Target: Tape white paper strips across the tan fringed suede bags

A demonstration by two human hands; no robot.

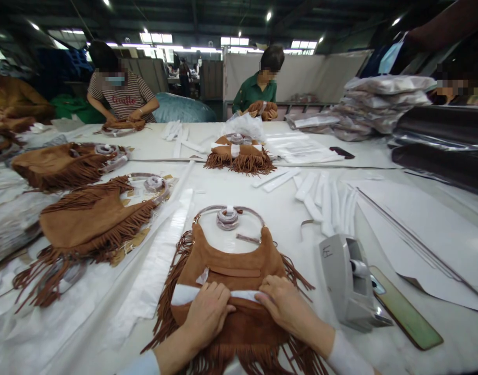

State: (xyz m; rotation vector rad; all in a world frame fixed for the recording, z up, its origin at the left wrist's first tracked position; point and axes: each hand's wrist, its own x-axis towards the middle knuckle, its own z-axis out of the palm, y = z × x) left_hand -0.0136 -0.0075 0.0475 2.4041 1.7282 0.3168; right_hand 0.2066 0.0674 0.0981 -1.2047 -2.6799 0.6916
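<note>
Okay, left hand [210, 310] and right hand [288, 307] both grip the near bag [231, 261] along one white strip [183, 294], fingers curled; bag lies flat on table [289, 200]. Strip placed, seemingly not secured yet; strap [259, 216] already wrapped. Right of near bag: one tape dispenser [336, 276], one green phone [411, 312]. Left: two brown bags [83, 224]. Beyond: one fringed bag [247, 151], white strip across.
</note>
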